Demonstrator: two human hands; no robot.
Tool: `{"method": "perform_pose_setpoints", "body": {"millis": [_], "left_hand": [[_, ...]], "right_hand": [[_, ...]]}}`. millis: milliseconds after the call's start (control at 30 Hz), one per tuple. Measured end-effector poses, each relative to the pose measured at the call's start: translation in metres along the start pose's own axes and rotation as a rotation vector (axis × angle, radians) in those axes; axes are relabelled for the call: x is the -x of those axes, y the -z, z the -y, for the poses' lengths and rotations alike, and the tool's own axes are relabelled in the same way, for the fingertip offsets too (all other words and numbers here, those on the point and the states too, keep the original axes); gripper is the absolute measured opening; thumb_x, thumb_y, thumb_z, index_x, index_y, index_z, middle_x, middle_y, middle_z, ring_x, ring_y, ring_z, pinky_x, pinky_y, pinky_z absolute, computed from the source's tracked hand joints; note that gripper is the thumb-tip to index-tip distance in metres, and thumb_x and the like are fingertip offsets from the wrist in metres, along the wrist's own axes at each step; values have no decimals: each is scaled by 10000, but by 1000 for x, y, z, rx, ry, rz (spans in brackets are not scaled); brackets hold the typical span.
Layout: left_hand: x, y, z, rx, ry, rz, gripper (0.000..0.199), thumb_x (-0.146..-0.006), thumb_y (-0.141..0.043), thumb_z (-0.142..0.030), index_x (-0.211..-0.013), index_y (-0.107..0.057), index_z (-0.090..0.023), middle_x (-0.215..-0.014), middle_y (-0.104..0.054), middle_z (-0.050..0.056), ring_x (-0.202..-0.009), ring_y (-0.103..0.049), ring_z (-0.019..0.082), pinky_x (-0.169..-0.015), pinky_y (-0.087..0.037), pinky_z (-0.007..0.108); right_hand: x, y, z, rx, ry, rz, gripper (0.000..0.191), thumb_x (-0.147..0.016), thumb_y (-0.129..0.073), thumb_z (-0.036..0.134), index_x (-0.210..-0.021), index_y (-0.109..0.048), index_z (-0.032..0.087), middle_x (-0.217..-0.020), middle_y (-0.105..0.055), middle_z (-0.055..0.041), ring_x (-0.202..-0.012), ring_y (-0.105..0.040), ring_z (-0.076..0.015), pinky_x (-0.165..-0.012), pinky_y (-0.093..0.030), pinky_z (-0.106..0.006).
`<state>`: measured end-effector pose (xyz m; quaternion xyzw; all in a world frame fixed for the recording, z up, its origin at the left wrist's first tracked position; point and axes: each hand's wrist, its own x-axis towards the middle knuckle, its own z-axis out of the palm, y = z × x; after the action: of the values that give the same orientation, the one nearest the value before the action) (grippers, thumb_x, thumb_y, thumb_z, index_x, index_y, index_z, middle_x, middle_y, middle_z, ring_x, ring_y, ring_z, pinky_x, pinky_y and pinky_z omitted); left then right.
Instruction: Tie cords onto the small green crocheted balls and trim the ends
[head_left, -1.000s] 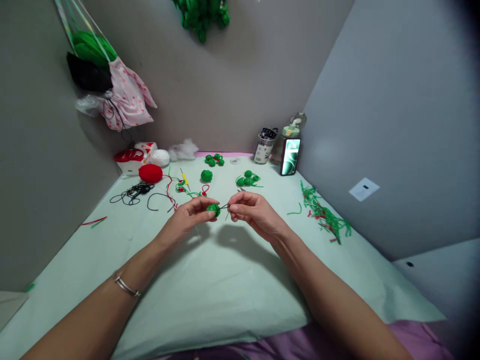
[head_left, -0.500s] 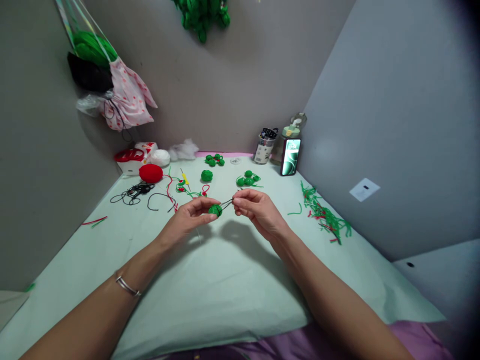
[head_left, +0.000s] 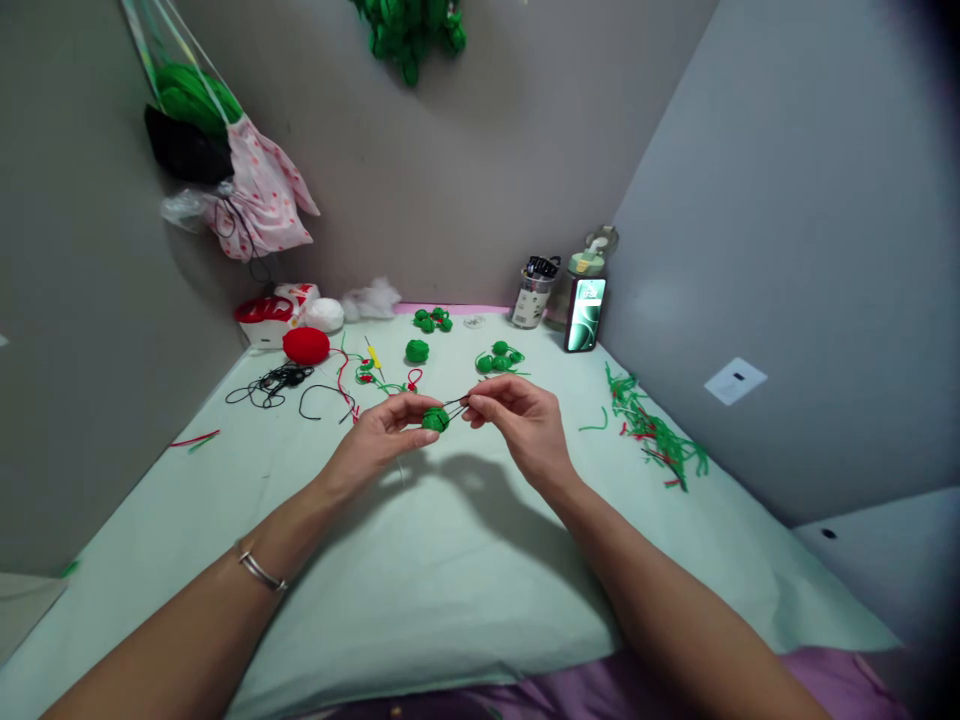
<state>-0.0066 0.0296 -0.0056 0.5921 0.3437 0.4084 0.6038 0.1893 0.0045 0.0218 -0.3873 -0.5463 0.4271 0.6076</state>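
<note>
Between thumb and fingers, my left hand (head_left: 382, 432) grips a small green yarn ball (head_left: 436, 420) above the table. Dark strands of black yarn (head_left: 456, 408) run from the ball to my right hand (head_left: 517, 415), whose thumb and forefinger are pinched together on them. Whether a needle is among those strands I cannot tell. Beyond my hands lie another green ball (head_left: 417, 351) and a cluster of small green balls (head_left: 500, 357). Past my left fingers are green and red crocheted pieces (head_left: 366, 372) and a yellow-handled hook (head_left: 374, 355).
A red yarn ball (head_left: 306, 346) and tangled black yarn (head_left: 274, 384) lie at the left. Green and red scraps (head_left: 656, 435) are heaped at the right edge. A lit phone (head_left: 586, 315) leans near a pen cup (head_left: 532, 295) at the back. Bags (head_left: 262, 190) hang on the wall.
The whole view has shifted slightly. My right hand has turned a little and drawn slightly closer to the green ball, still pinching the black strands. My left hand keeps its grip.
</note>
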Motion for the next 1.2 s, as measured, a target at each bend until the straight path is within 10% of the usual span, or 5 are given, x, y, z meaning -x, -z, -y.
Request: {"method": "perform_pose_setpoints", "body": {"millis": [1200], "left_hand": [[4, -4, -6, -36, 23, 0, 322, -679, -811, -250, -971, -684, -198, -1067, -674, 47, -948, -634, 203, -878, -485, 357]], "right_hand": [[10, -6, -6, 136, 88, -10, 67, -818, -709, 277, -806, -688, 214, -749, -675, -9, -671, -658, -158, -676, -547, -330]]}}
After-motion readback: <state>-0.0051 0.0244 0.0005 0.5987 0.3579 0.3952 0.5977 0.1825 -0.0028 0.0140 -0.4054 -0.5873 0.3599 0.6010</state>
